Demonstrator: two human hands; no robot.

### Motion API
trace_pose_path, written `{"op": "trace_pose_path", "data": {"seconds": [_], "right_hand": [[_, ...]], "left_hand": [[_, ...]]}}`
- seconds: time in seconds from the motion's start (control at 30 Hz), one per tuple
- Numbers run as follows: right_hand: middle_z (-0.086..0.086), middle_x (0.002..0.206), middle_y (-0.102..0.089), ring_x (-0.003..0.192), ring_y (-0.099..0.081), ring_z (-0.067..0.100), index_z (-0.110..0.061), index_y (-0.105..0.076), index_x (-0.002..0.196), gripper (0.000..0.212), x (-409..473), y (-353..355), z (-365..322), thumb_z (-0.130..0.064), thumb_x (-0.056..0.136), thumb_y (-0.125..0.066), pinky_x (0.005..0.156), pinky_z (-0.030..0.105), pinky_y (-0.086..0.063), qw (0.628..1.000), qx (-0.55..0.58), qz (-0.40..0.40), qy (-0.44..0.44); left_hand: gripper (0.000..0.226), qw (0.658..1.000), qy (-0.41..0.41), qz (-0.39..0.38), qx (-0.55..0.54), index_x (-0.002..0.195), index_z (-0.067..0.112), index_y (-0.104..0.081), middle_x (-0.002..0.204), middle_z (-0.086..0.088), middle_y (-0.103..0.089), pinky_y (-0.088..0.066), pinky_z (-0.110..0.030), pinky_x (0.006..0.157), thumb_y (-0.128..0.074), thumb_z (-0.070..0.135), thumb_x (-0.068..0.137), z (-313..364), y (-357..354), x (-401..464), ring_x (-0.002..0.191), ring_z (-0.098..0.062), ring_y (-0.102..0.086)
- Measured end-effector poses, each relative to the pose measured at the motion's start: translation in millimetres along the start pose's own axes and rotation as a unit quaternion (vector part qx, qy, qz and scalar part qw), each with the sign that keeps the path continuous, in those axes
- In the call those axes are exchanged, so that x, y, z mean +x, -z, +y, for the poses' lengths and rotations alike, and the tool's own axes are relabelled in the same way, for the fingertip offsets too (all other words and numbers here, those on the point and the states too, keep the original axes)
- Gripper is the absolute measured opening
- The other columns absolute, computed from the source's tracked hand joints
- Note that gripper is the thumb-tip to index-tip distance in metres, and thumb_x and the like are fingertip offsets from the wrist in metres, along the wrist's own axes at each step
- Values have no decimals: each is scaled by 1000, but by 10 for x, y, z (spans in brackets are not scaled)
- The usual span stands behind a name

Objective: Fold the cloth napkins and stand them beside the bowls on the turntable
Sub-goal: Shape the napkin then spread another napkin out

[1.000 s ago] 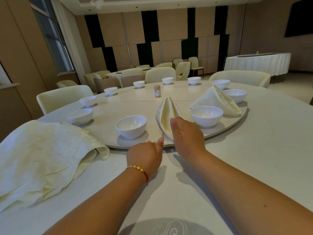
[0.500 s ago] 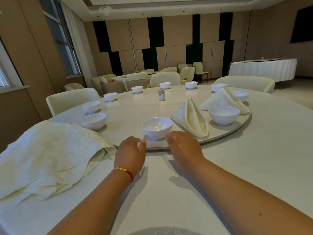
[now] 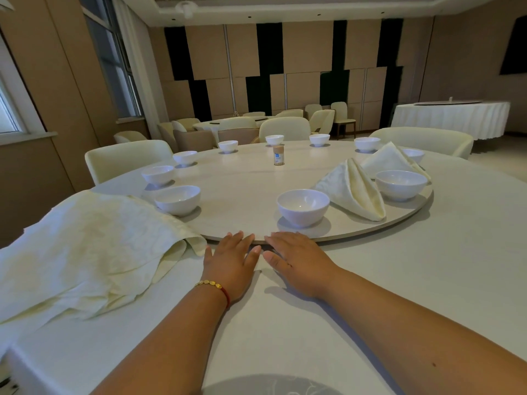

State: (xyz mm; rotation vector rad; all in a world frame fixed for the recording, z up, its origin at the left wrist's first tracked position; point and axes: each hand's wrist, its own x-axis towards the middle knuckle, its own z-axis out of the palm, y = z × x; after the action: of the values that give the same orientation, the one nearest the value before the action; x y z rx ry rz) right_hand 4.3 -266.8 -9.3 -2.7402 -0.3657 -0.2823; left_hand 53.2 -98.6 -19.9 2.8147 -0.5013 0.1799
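Turntable [image 3: 248, 192] rotated; hands [image 3: 263, 259] seemingly flat.

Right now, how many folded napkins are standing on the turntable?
2. One folded napkin stands between the nearest bowl and the bowl to its right. The second napkin stands just behind that right bowl. Unfolded cloths lie piled at the left, off the turntable.
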Motion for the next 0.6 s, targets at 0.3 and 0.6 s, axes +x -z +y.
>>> {"op": "trace_pose_path", "data": {"seconds": [0.3,0.6], "right_hand": [[-4,159,-20,147,-12,11,-21,-24,152,102,11,-13,51,-75,72,10,119,34,-2,998,-61,-20,-21],[-1,153,-32,142,-26,16,-20,-34,147,99,4,-52,146,-78,77,6,118,36,-14,996,-85,14,-20]], "left_hand": [[48,991,24,101,-79,139,20,-45,145,0,-44,-23,-37,116,-33,46,100,-128,126,-187,140,-17,-28],[36,944,224,242,17,120,15,-61,125,-9,-57,-41,-40,93,-54,40,94,-1124,652,-627,119,-29,-46]]}}
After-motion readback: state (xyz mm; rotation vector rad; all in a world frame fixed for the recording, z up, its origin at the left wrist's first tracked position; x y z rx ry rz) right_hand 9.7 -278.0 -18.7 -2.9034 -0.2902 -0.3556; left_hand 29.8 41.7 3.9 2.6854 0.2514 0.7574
